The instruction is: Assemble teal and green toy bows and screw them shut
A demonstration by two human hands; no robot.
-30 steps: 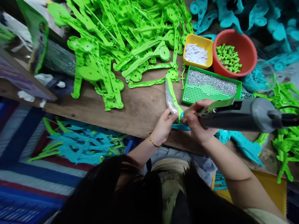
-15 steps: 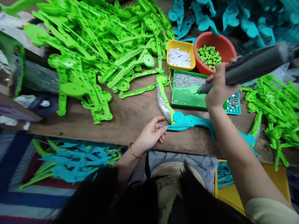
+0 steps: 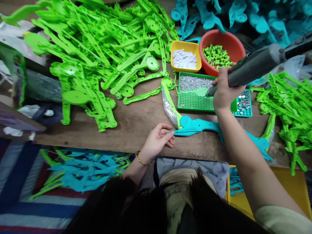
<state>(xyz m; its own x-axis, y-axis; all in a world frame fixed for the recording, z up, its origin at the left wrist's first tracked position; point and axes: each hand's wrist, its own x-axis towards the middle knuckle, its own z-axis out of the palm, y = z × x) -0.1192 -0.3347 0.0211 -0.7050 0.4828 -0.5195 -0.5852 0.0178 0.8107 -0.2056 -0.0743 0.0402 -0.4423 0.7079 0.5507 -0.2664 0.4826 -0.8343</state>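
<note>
My left hand (image 3: 159, 139) pinches the pointed left end of a blue plastic bow-shaped piece (image 3: 188, 126) lying along the table edge. Green curved arms with clear plastic are joined to its two ends; the left one (image 3: 170, 102) points away from me. My right hand (image 3: 225, 89) is wrapped round a dark grey electric screwdriver (image 3: 254, 65). Its tip is over the perforated part of a green screw tray (image 3: 195, 99), whose far side holds many small silver screws (image 3: 195, 82). My right forearm hides part of the blue piece.
Behind the tray stand a yellow bowl (image 3: 198, 64) of white pieces and a red bowl (image 3: 240, 45) of small green parts. Green plastic parts (image 3: 102, 48) are heaped at left, more (image 3: 290, 110) at right. Blue parts (image 3: 260, 19) lie at the back. A teal tray (image 3: 250, 112) holds round metal pieces.
The view has shifted slightly. Both hands keep their holds, and the screwdriver tip stays over the green tray. The blue piece lies as before.
</note>
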